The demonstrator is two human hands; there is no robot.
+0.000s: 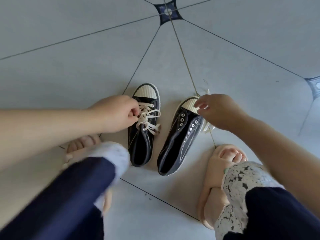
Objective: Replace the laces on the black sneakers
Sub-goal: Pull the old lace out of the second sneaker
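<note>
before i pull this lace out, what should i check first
1. Grip: the left hand pinches the white lace on the laced sneaker: ok.
2. Knot on that lace undone: cannot tell, fingers and loops cover it.
3. Spare hand free: ok, the right hand is open above the toe cap of the unlaced sneaker.
4. Visible eyelets of the unlaced sneaker empty: ok.
5. Other lace in reach: ok, the loose lace lies on the floor beside the unlaced sneaker, below the right hand.
</note>
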